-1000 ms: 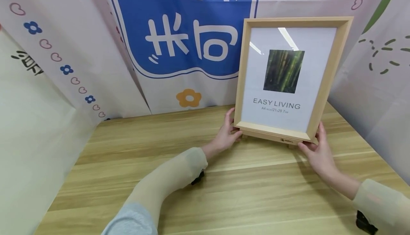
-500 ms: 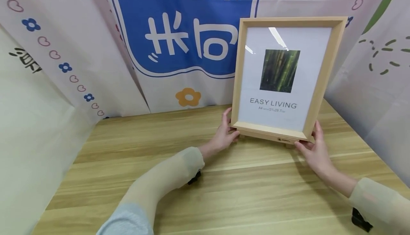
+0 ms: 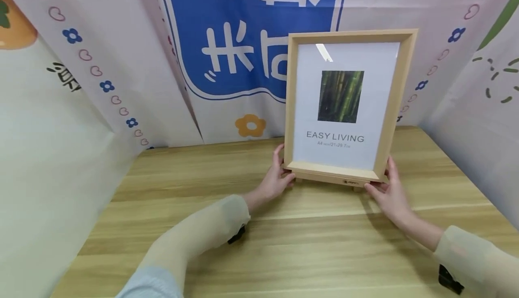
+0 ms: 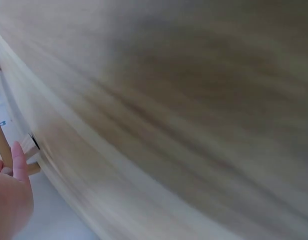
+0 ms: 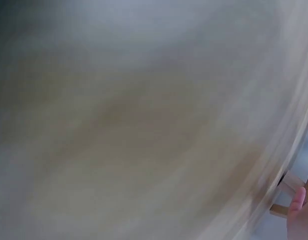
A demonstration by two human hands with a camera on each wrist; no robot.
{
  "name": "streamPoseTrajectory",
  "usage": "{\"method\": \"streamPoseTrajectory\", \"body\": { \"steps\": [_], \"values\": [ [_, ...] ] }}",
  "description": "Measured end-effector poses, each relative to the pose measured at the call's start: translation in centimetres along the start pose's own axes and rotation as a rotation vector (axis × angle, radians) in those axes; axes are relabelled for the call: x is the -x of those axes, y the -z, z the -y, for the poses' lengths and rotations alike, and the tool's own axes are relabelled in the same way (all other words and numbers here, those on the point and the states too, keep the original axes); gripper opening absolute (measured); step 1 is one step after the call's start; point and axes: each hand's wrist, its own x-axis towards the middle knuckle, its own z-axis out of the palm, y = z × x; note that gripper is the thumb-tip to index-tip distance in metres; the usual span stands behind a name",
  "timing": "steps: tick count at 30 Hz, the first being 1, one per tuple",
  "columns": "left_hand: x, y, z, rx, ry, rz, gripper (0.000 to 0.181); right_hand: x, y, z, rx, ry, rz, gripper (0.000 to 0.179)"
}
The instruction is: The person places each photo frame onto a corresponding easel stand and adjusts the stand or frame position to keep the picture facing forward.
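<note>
A light wooden picture frame [image 3: 390,117] stands upright, leaning slightly back, with a white sheet that reads "EASY LIVING" and a bamboo photo [image 3: 340,96] behind its clear front. Its lower edge sits on the ledge of a wooden tabletop easel [image 3: 324,177] with short feet and a small dark logo. My left hand [image 3: 272,181] grips the lower left corner, thumb in front at the ledge's end. At the lower right corner my right hand [image 3: 391,199] does the same, fingers behind the edge. Both wrist views show only part of each hand beside the easel's wooden feet [image 5: 279,210].
The wood-grain table [image 3: 259,248] extends in front and to the left. Behind the frame hangs a printed cloth backdrop [image 3: 219,122] with a blue sign and flowers. White cloth side walls [image 3: 52,167] flank the table.
Both hands have shifted the frame and easel to the left along the table, keeping their grip at the lower corners. The head view has also turned a little left.
</note>
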Motion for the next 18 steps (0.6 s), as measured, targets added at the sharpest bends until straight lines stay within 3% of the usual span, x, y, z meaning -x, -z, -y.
{"method": "streamPoseTrajectory", "body": {
  "steps": [9, 18],
  "values": [
    [3.0, 1.7, 0.6, -0.005, 0.012, -0.064, 0.092, -0.7, -1.8, 0.7, 0.034, -0.054, 0.076, 0.102],
    [5.4, 4.0, 0.7, 0.003, 0.009, -0.133, 0.091, -1.9, -4.5, 1.4, -0.018, -0.015, 0.122, 0.101]
  ]
}}
